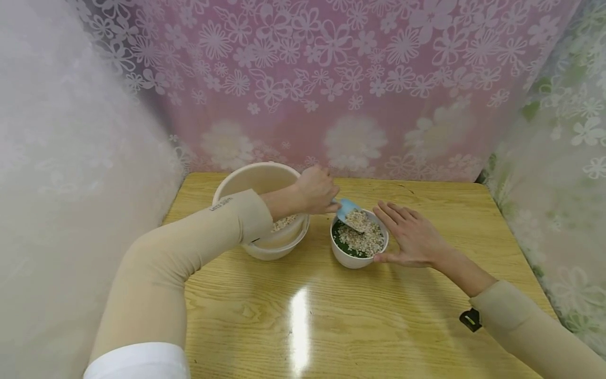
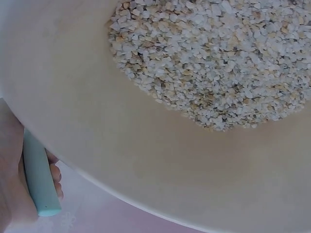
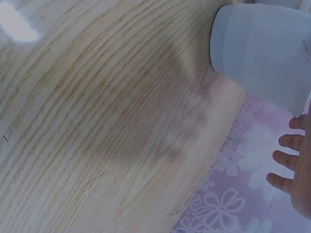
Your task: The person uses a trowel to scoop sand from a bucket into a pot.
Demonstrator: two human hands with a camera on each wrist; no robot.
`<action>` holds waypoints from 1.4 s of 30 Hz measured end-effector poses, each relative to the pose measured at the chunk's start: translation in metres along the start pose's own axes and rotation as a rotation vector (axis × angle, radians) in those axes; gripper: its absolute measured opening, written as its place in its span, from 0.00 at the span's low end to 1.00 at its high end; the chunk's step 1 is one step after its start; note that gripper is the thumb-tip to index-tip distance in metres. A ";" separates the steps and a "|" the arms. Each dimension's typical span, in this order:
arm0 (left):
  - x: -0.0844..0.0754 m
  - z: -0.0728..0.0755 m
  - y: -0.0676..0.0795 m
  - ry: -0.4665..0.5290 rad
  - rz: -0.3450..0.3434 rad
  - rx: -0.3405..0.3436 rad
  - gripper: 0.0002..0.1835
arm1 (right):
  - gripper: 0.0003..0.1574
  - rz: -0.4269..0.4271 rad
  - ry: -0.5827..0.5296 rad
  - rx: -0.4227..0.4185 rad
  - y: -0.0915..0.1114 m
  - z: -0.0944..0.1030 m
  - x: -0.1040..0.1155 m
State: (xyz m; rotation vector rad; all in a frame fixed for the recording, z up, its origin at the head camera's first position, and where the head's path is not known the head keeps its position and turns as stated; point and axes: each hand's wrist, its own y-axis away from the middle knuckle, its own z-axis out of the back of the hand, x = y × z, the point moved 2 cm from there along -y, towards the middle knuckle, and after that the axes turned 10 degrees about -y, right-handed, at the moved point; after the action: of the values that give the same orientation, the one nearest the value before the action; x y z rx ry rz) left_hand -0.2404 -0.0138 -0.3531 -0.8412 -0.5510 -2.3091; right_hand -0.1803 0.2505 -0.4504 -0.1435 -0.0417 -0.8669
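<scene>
My left hand [image 1: 317,189] grips the handle [image 2: 41,179] of a small light-blue shovel [image 1: 347,208]. The shovel's blade is tilted down inside a small white pot [image 1: 352,262], over pale gravel [image 1: 366,239] that covers part of a dark green surface [image 1: 344,246]. With fingers extended and thumb spread, my right hand [image 1: 416,237] rests against the pot's right side. A large cream bucket [image 1: 267,252] stands to the left under my left forearm. In the left wrist view, more gravel [image 2: 209,63] is heaped in the bucket.
Everything stands on a wood-grain table [image 1: 379,326]. A pink floral curtain [image 1: 293,105] hangs behind its back edge, with pale sheeting [image 1: 94,158] along the left and a floral sheet [image 1: 568,210] along the right.
</scene>
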 end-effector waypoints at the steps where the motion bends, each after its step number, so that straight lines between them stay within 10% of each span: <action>1: 0.001 0.000 0.001 0.000 0.002 0.008 0.33 | 0.76 -0.001 0.001 0.001 0.000 0.000 0.000; 42: 0.024 0.013 0.036 -0.226 -0.006 -0.047 0.33 | 0.75 0.000 0.006 0.003 0.000 0.003 0.003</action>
State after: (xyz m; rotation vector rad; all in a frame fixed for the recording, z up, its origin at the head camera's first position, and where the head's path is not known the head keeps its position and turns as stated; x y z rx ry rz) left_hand -0.2256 -0.0422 -0.3219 -1.1330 -0.5979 -2.2543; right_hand -0.1786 0.2486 -0.4469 -0.1378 -0.0379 -0.8671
